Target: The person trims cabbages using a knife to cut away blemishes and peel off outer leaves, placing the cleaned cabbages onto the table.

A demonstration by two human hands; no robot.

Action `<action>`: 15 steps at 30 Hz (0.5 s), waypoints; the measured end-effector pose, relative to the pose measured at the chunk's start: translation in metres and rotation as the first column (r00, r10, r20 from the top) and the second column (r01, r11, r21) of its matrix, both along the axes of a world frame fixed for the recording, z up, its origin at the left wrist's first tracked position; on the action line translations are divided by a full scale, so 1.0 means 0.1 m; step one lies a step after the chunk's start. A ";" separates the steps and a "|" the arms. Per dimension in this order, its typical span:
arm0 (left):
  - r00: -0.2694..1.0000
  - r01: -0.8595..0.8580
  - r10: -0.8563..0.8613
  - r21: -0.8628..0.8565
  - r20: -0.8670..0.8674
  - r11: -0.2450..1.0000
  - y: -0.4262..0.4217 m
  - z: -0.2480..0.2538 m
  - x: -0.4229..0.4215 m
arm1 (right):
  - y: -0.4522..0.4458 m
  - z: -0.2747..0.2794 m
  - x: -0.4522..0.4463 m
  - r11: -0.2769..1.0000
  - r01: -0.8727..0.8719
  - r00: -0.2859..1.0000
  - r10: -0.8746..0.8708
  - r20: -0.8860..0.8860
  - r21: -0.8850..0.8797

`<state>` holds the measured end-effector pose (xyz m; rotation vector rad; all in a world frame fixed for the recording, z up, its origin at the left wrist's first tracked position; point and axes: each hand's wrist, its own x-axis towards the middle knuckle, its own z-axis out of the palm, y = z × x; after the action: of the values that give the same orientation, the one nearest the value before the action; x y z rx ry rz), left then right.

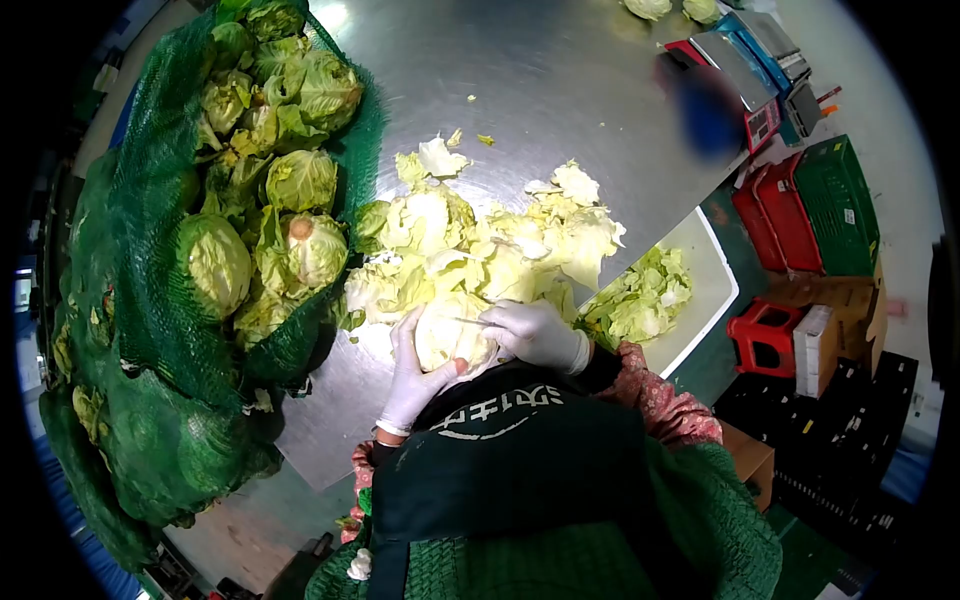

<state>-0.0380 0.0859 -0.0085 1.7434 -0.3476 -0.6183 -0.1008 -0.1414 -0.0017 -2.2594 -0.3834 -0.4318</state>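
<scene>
My left hand (405, 385), in a thin white glove, is wrapped round the near left side of a pale, trimmed lettuce head (452, 338) in front of my apron. In my gloved right hand (540, 334) is a small knife (468, 321); its thin blade lies against the top of the head, and the handle is hidden in my fist. Loose pale lettuce leaves (500, 262) are heaped on the metal table (440, 70) just beyond both hands.
A green mesh sack (150, 230) of untrimmed lettuce heads (300, 180) stands at the left. Right of the table is a white bin (712, 290) with leaves in it. Scales (735, 65), a green crate (838, 200) and a red stool (765, 335) are farther right.
</scene>
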 end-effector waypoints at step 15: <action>0.646 -0.508 -0.002 -0.432 -0.763 0.745 0.44 -0.47 0.10 | -0.25 0.48 0.14 0.809 0.582 0.702 -0.447 -0.554 0.085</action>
<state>-0.0279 0.1301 -0.0551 0.7636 0.2764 -0.8091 -0.0869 -0.1667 0.0462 -2.0891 0.5856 -0.1241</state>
